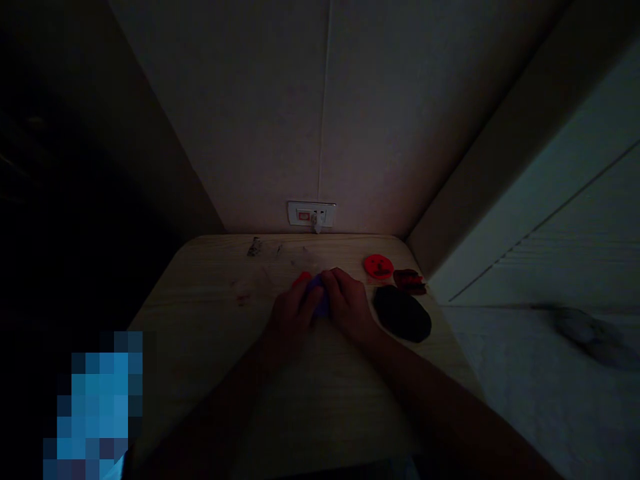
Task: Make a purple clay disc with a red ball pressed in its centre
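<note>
Both my hands meet at the middle of the wooden table, around a purple clay-like lump (321, 297). My left hand (293, 308) is closed on its left side, with the thumb laid over it. From the right, the curled fingers of my right hand (349, 299) press against the same lump. A bit of red material (302, 277) shows just behind my left fingers; its full shape is hidden. To the right of my hands lie a flat red disc (379, 266) with dark face-like marks, a dark red ragged piece (410, 281) and a flat black oval (403, 314).
The wooden table (200, 320) stands against a wall with a socket plate (311, 214) and a plug in it. Dark smudges (255, 247) mark its far left part. A pale panel (545, 200) rises at the right. The scene is dim; a pixelated blue patch covers the lower left.
</note>
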### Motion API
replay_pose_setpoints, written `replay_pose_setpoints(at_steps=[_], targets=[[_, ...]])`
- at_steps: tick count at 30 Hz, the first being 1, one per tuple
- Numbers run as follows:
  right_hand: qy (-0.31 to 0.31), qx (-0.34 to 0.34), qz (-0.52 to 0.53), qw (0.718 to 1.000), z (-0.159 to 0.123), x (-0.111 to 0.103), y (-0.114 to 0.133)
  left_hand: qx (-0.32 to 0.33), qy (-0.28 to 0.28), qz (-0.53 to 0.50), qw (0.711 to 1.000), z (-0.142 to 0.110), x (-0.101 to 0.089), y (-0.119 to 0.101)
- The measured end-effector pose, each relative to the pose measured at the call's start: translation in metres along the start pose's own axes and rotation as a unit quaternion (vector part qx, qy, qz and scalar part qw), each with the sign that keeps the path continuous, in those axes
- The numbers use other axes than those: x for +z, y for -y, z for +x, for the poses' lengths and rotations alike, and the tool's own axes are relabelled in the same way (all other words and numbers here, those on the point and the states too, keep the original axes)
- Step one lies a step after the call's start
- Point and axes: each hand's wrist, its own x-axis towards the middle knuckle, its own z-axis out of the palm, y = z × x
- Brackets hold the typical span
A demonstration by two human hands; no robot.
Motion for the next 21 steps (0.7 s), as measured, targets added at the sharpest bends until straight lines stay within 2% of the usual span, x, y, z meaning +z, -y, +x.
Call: replay_pose_setpoints(at_steps=[3, 7, 11, 15, 21], targets=[[-0.011, 0.005, 0.0, 1.0, -0.0022, 0.0003, 0.0014, -0.004, 0.016, -0.026, 1.0, 0.0009, -0.0003, 0.0021], [-0.012, 0.011, -0.014, 1.0, -0.0024, -0.0032, 0.0021, 0.016, 0.019, 0.027, 0.999, 0.0011, -0.0012, 0.0016], [0.001, 0.017, -0.048, 0.999, 0.0005, -0.0064, 0.0034, 0.027, 0.034, 0.031, 0.999, 0.0007, -0.0011, 0.0], [0.005, 0.019, -0.075, 0.997, 0.0017, -0.0067, 0.0059, 0.038, 0.021, 0.051, 0.998, 0.0014, -0.0004, 0.0004], [0.015, 0.004, -0.044, 0.999, 0.0029, -0.005, 0.0035, 0.035, 0.028, 0.023, 0.999, 0.0031, -0.0002, 0.0032]])
